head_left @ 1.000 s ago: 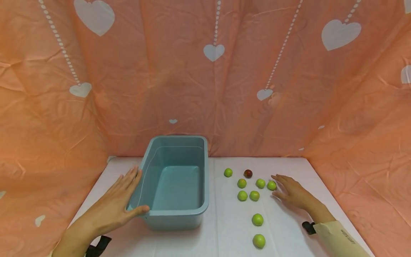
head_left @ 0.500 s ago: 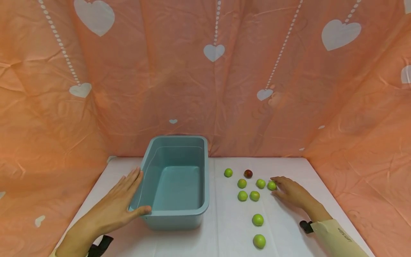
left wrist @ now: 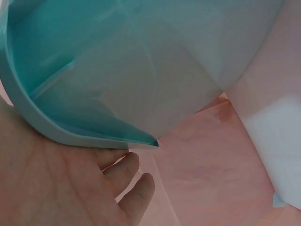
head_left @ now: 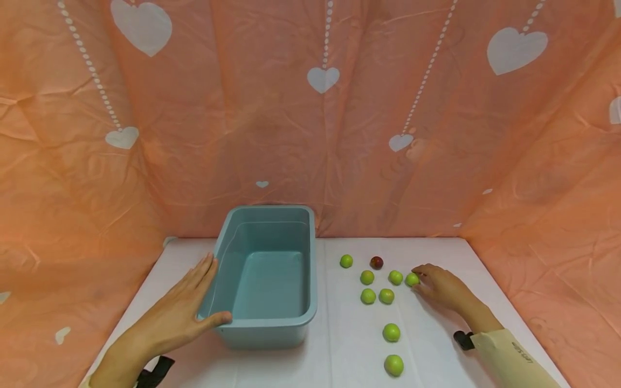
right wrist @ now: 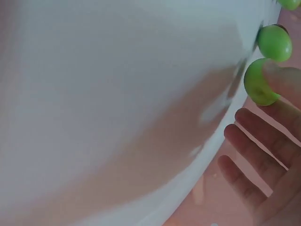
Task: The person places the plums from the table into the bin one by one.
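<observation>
My left hand (head_left: 177, 310) rests with straight fingers along the left rim of a blue-grey plastic tub (head_left: 312, 280), its thumb over the near rim. In the left wrist view that hand's palm (left wrist: 61, 183) lies against the outer side of the rim. On the right, my right hand (head_left: 446, 291) pinches a small green plum (head_left: 412, 279) between thumb and index finger. The right wrist view has the same plum (right wrist: 256, 84) at the fingertips, the other fingers spread apart. Just beyond it sits another green plum (right wrist: 275, 43).
Several green plums (head_left: 367, 296) and one dark red plum (head_left: 376, 262) lie on the white tablecloth (head_left: 349, 345) between tub and right hand. Two green plums (head_left: 391, 332) are nearer the front. An orange curtain (head_left: 271, 134) with white hearts encloses the back and sides.
My right thumb and index finger have come in around the rightmost green plum. The left hand has slid very slightly right along the tub; the plums lie where they were.
</observation>
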`<state>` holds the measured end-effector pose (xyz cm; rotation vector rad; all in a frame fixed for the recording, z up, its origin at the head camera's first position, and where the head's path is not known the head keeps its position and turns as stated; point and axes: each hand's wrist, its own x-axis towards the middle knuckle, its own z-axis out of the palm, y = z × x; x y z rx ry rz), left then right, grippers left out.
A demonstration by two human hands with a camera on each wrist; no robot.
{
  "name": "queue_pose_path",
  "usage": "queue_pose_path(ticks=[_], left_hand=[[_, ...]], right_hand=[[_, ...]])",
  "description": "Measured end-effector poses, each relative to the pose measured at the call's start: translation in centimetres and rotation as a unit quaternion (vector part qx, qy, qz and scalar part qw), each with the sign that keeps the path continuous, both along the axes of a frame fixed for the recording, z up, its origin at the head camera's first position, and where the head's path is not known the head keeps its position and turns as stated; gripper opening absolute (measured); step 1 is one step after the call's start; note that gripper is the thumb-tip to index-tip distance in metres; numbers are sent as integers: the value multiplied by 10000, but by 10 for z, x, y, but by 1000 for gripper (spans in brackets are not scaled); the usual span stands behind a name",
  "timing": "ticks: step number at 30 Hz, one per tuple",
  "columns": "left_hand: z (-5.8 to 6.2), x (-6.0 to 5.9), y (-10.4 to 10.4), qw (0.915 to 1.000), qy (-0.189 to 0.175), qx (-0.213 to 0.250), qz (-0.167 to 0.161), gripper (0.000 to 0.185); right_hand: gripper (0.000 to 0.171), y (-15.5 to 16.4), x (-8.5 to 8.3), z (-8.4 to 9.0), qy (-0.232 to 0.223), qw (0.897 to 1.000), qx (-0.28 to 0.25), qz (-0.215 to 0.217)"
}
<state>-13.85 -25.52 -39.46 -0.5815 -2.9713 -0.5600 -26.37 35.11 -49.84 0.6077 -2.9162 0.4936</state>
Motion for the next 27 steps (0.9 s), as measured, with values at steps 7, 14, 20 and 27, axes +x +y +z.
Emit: queue_pose_path(ticks=[7,14,20,27], left_hand=[[-1,0,2,10000,-27,6,53,113],[1,1,4,9997,-149,36,197,115],[1,3,5,9997,-36,-35,251,113],[0,4,5,9996,49,-95,250,112]], right_hand=[[30,-3,0,10,153,9996,-214,130],[30,-16,-4,21,404,9969,-503,446],[33,-35,-8,34,339,9955,-628,617],[36,-63,-7,53,81,9945,-697,780]])
